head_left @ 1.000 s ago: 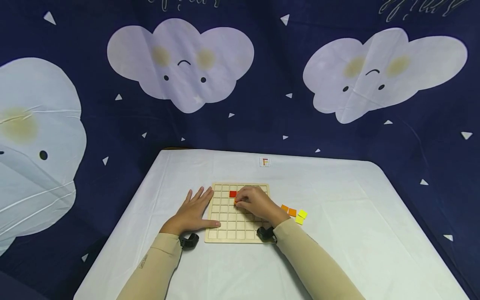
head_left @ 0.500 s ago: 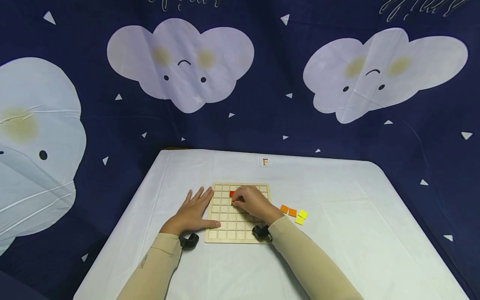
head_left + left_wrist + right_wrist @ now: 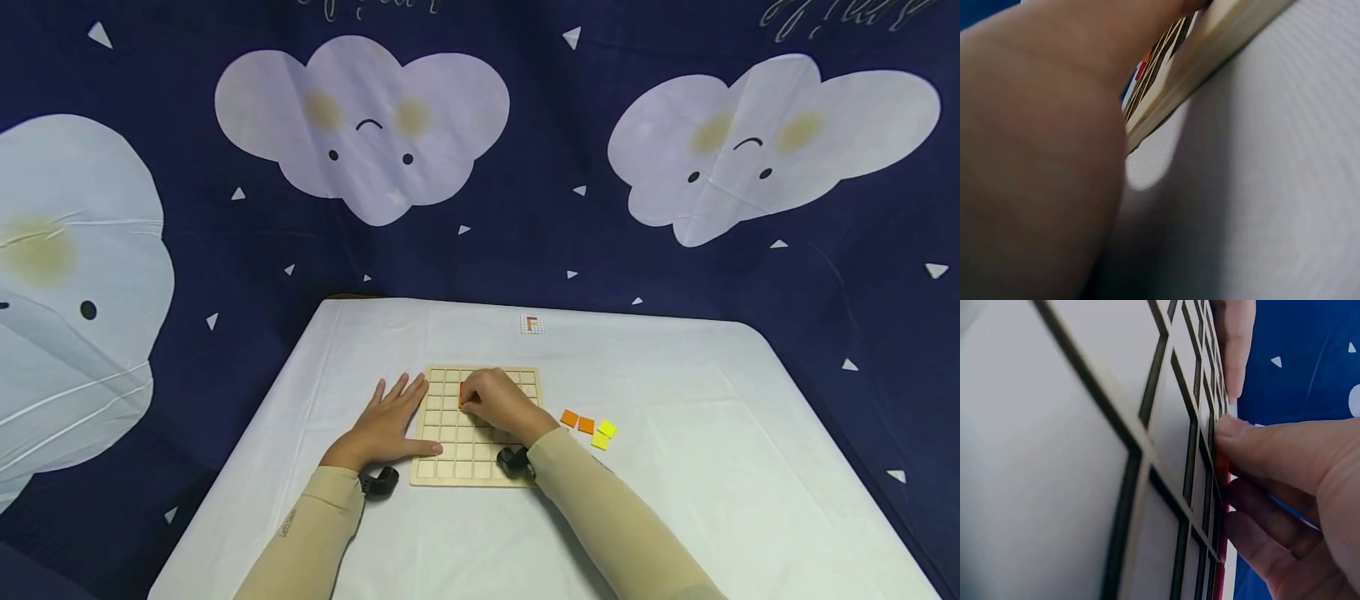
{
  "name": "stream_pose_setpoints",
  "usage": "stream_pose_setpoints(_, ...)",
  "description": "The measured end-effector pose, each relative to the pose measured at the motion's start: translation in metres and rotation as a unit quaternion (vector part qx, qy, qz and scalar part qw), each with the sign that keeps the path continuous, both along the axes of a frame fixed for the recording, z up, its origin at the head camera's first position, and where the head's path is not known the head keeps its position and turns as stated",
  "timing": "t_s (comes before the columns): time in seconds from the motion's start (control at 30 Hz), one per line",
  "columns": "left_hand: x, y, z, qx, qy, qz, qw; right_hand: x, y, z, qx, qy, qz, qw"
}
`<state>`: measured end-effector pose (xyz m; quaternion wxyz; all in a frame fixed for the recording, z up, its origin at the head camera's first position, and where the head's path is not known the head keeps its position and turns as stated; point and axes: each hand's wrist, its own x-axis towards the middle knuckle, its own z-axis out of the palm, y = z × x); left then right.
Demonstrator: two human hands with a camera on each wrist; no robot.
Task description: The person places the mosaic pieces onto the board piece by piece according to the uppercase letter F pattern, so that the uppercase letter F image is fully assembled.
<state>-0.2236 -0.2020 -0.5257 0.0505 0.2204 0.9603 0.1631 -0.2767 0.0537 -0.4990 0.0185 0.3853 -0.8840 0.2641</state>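
A wooden grid board [image 3: 450, 467] lies on the white table. My right hand [image 3: 498, 398] is over its upper middle, holding a small orange tile [image 3: 1222, 461] between thumb and fingers, against the grid. Just above that spot sits a red tile [image 3: 462, 389], partly covered by the fingers. Much of the orange tile is hidden by the hand. With fingers spread, my left hand [image 3: 386, 425] rests at the board's left side, its thumb lying over the lower left squares. In the left wrist view, the board's edge [image 3: 1210, 59] runs close beside that hand.
Right of the board lie two loose orange tiles [image 3: 586, 425] and two yellow tiles [image 3: 600, 442]. A small card [image 3: 532, 324] with a coloured grid pattern lies near the table's far edge. Behind the table hangs a dark blue cloth [image 3: 540, 167] with clouds.
My right hand has shifted slightly left with the orange tile, to just below the red tile, and now covers more of the red one. The left hand has stayed still.
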Motion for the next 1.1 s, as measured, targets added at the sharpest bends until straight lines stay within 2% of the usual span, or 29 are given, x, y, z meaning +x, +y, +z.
stream_pose_setpoints(0.23,0.0,0.001,0.003,0.008,0.003,0.001,1.0,0.004,0.0,0.003,0.015,-0.012,-0.019,0.9996)
stream_pose_setpoints(0.37,0.001,0.0,0.004,0.01,0.004,0.001,0.9999,0.006,-0.001,0.004,0.02,-0.005,-0.022,0.9995)
stream_pose_setpoints(0.57,0.0,0.0,0.003,0.003,0.0,0.004,1.0,0.005,-0.003,0.002,0.015,0.006,-0.021,0.9996)
stream_pose_setpoints(0.7,0.0,-0.001,0.002,0.003,0.005,0.002,1.0,0.006,-0.002,-0.001,0.006,-0.003,-0.027,0.9996)
stream_pose_setpoints(0.8,0.001,0.0,0.003,0.004,0.004,0.002,1.0,0.009,0.004,-0.002,-0.015,-0.026,-0.03,0.9991)
stream_pose_setpoints(0.97,0.002,0.003,0.004,0.001,-0.002,0.002,1.0,0.017,0.021,-0.004,-0.088,-0.07,-0.045,0.9927)
stream_pose_setpoints(1.1,0.001,0.002,0.002,0.005,-0.002,0.011,0.9999,0.025,0.04,-0.005,-0.145,-0.072,-0.062,0.9848)
